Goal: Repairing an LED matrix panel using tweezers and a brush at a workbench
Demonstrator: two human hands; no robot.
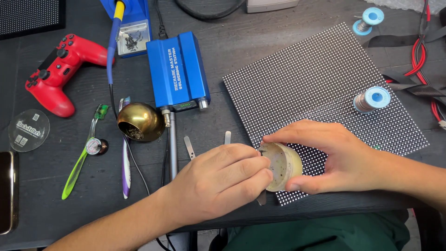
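Near the front edge of the tabletop (55, 218), my left hand (218, 181) pinches a thin tool, dipping into the small flux jar (283, 166) that my right hand (334, 158) grasps tilted over the LED panel (325, 88). Risk: flux smearing onto its corner. Tweezers (189, 148) and brass tip-cleaner ball (140, 122) crowd leftward.
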